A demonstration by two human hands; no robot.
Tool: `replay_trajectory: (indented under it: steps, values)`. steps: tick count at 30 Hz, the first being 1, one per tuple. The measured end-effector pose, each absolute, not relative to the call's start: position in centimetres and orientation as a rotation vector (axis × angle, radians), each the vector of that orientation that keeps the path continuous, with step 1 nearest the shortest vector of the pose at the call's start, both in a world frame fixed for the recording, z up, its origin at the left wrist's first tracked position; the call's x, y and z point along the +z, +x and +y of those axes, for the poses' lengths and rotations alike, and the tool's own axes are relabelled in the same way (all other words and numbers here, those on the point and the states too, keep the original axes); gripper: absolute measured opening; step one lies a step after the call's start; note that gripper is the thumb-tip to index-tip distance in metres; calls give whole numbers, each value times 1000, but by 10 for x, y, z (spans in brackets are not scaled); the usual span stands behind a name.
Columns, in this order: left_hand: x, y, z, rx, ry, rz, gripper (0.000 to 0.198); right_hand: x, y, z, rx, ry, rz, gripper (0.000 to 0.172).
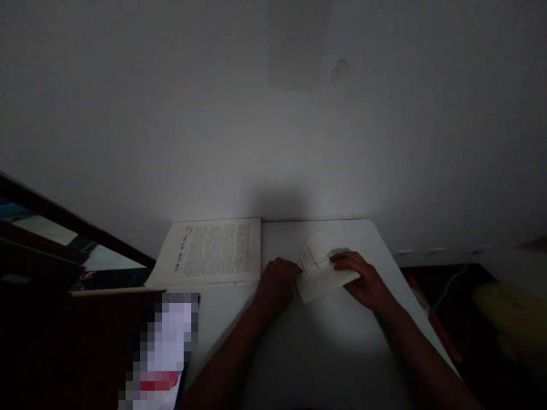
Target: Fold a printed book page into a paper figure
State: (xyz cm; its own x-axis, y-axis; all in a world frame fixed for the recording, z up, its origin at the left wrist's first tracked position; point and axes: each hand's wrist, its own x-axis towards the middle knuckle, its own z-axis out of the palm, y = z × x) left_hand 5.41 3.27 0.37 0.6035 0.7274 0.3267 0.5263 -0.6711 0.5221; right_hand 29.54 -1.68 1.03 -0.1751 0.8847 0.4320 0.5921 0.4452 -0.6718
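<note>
A small folded sheet of printed paper (318,273) lies on the white table (299,341), with one corner curled up. My left hand (276,285) is curled closed against the paper's left edge and pinches it. My right hand (363,279) rests on the paper's right side, fingers bent and pressing it down. A printed book (211,250) lies open at the table's back left, close to my left hand.
A pale wall (273,114) rises directly behind the table. A dark piece of furniture (64,319) stands at the left, with a blurred-out object (166,347) beside it. On the dim floor at the right lie a white cable (448,285) and a yellowish object (513,319).
</note>
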Motion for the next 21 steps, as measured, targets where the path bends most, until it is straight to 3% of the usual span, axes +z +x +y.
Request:
replay_trajectory:
  steps: [11,16,21]
  values:
    - [15,54,28,628,2499,1075,38,7,294,-17,395,-1313,-1890,12]
    - [9,54,32,683,2499,1146,22,3,292,-17,373,-1392,-1884,12]
    - [7,56,35,702,2500,1207,6,-6,291,-13,285,-1538,-1821,25]
